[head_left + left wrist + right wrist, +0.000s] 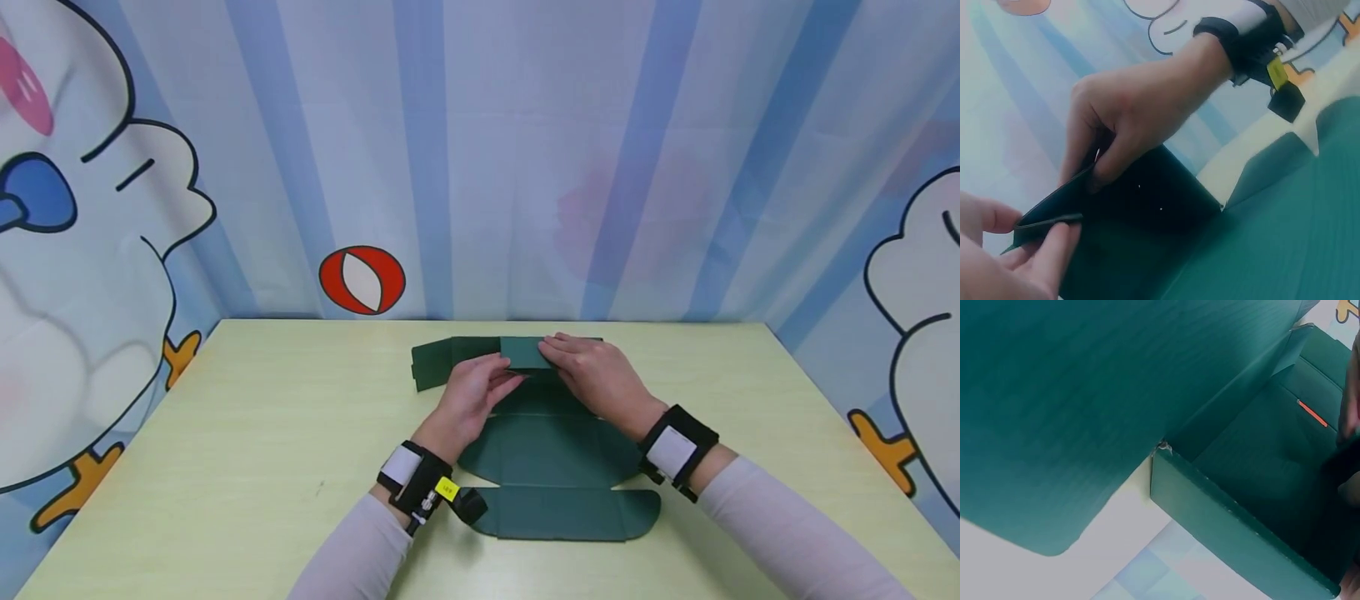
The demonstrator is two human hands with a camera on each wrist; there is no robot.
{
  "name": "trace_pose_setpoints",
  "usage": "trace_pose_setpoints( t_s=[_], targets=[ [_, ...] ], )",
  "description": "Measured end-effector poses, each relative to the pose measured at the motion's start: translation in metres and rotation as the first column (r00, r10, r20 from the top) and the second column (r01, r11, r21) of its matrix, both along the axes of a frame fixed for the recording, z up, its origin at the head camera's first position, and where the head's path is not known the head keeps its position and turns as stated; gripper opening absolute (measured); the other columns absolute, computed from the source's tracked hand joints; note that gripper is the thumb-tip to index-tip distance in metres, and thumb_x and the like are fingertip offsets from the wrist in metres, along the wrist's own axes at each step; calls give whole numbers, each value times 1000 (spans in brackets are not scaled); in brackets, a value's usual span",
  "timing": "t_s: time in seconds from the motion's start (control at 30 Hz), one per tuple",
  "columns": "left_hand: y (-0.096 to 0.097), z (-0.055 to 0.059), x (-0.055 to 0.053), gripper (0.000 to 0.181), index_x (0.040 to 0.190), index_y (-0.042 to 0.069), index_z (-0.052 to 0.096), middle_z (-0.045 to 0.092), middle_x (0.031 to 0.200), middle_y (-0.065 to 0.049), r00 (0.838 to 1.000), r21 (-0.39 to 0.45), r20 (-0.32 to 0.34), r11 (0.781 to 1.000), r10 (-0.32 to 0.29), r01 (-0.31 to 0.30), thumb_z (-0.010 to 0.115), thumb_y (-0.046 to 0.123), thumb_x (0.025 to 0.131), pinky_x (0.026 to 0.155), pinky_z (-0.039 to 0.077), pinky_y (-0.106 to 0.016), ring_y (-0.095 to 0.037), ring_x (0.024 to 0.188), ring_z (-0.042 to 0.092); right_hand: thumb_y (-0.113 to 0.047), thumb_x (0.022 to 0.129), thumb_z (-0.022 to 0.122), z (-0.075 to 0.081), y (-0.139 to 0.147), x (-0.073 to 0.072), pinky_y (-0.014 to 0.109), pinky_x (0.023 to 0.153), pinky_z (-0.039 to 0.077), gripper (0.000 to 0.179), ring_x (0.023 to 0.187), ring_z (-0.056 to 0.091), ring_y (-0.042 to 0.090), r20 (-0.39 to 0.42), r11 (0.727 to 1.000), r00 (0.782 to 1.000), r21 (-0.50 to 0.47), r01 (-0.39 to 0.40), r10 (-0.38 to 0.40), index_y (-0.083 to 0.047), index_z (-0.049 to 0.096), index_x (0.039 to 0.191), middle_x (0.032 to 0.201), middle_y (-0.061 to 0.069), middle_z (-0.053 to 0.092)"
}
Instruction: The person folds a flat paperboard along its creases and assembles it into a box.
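Observation:
A dark green cardboard box, partly folded, lies on the table with its lid panel spread toward me. At its far end a raised panel stands between my two hands. My left hand pinches the left part of that panel's edge between thumb and fingers. My right hand grips the same panel farther right, thumb on the inner face and fingers over the outside, as the left wrist view shows. In the right wrist view a side wall stands upright from the box floor. A side flap sticks out at the left.
Under everything is a pale yellow table. Behind it hangs a blue striped curtain with cartoon figures. The box's rounded front flap lies closest to me, beside the camera on my left wrist.

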State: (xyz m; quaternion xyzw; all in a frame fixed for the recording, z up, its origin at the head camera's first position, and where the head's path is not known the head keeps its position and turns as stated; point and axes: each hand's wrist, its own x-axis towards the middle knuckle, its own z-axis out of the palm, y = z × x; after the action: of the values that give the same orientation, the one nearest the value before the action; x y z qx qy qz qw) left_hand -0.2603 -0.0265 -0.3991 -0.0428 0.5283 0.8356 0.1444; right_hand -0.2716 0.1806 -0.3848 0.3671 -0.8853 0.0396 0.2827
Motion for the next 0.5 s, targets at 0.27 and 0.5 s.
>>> trace_pose_setpoints(
  t_s=[0.27, 0.5],
  targets=[
    [-10, -4, 3, 40, 129, 2, 64, 68, 123, -19, 994, -319, -110, 947, 1, -36, 60, 29, 99, 96, 55, -33, -22, 108, 71, -6, 84, 76, 2, 0, -1, 44, 87, 59, 42, 112, 70, 27, 8, 1000, 1000, 4, 3, -3, -7, 69, 125, 123, 12, 71],
    [-26, -14, 1, 33, 123, -1, 66, 71, 116, -20, 980, -423, -186, 894, 74, -148, 59, 21, 99, 90, 58, -33, -25, 102, 73, -7, 85, 75, 3, 0, -1, 44, 88, 58, 42, 113, 69, 27, 13, 1000, 1000, 3, 7, -7, -7, 68, 126, 124, 12, 71]
  ],
)
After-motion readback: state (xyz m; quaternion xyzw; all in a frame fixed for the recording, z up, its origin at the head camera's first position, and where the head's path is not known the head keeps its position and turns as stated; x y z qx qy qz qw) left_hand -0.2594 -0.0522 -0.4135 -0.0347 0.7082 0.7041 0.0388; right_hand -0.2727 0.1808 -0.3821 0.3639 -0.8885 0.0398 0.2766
